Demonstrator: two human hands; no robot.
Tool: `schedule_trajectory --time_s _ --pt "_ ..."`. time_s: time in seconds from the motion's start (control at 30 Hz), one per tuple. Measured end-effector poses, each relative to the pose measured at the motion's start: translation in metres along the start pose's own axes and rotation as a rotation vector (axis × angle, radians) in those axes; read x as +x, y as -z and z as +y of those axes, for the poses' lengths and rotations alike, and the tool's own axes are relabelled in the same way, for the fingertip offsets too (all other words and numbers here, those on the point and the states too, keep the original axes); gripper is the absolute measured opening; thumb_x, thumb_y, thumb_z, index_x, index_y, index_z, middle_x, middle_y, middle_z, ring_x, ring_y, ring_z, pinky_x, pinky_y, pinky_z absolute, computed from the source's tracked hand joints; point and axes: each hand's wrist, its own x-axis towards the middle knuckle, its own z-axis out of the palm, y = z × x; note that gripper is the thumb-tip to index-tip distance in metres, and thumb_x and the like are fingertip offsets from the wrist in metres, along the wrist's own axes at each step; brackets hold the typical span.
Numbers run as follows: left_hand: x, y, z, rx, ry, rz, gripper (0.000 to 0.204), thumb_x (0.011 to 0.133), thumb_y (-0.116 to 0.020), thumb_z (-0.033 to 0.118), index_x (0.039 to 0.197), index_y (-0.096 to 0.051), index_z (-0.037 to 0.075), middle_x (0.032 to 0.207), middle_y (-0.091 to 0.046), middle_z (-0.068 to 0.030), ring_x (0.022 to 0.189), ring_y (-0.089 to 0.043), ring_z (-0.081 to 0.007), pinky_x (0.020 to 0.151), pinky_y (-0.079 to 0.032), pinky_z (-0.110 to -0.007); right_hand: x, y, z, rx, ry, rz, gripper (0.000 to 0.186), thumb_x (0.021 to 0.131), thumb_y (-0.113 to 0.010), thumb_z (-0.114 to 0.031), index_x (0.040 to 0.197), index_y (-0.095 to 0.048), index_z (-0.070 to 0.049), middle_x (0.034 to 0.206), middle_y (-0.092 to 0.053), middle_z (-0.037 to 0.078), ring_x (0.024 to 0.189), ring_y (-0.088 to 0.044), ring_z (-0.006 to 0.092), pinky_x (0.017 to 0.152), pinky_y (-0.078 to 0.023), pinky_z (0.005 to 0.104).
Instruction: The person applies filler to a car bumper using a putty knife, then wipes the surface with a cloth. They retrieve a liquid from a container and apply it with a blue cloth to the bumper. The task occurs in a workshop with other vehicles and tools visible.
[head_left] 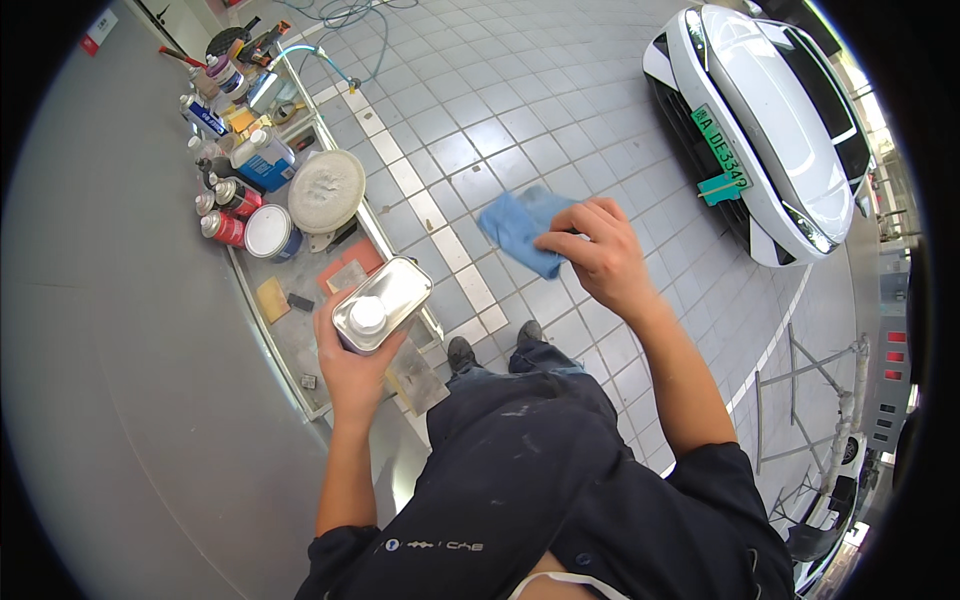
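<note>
My left hand is wrapped round a rectangular metal can with a white screw cap on its top. The can is held over the near end of a workbench, its top facing up toward me. Out to the right, above the tiled floor, my right hand pinches a blue cloth between thumb and fingers. The cloth hangs down and to the left of the fingertips. Cloth and can are apart from each other.
On the workbench stand a lidded tub, a round polishing pad, a blue-and-white can, several bottles and a yellow sponge. A white car is parked at the far right. A hose lies on the floor; a metal stand is at right.
</note>
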Motion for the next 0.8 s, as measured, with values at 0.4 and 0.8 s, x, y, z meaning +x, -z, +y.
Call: schedule_trajectory --time_s 0.4,0.8 --pt "0.011 -0.030 0.033 -0.157 -0.133 -0.193 0.070 0.057 -0.088 0.000 0.120 -0.057 0.006 0.114 -0.055 -0.0070 0.107 -0.057 -0.0226 0.095 -0.046 -0.035 0.025 -0.059 -0.002 1.021 -0.822 -0.093 0.022 0.094 -0.053 -0.007 0.114 -0.060 -0.004 0.085 -0.067 0.003 0.079 -0.062 0.0091 0.073 -0.049 0.0234" --pt "0.021 -0.027 0.030 -0.133 -0.147 -0.125 0.069 0.060 -0.088 0.001 0.120 -0.057 0.006 0.114 -0.058 -0.0079 0.107 -0.059 -0.0228 0.094 -0.048 -0.036 0.044 0.026 -0.012 1.330 -0.854 -0.349 0.024 0.093 -0.057 -0.013 0.113 -0.062 -0.001 0.086 -0.065 0.004 0.074 -0.060 0.0096 0.066 -0.048 0.0254"
